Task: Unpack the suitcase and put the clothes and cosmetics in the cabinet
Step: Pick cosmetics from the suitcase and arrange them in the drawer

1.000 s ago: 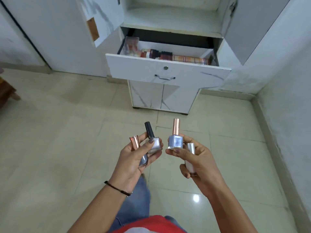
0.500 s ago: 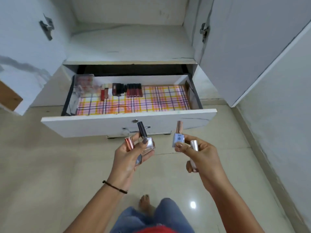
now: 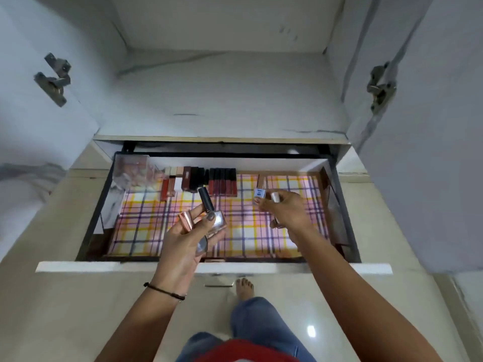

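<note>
Over the open drawer [image 3: 339, 269], the left grip [image 3: 187, 244] at 6 o'clock clasps a black-capped bottle [image 3: 209, 209] and a rose-capped bottle [image 3: 186, 221]. The right grip [image 3: 286, 214] at 3 o'clock pinches a blue bottle [image 3: 259, 193] and a white bottle [image 3: 275, 198]. Lip glosses [image 3: 222, 182] line the back at 11 o'clock.

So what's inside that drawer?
The drawer holds a checked liner, a clear box back left, and a row of lipstick tubes along the back. The left hand and right hand, holding bottles, cover some liner.
</note>
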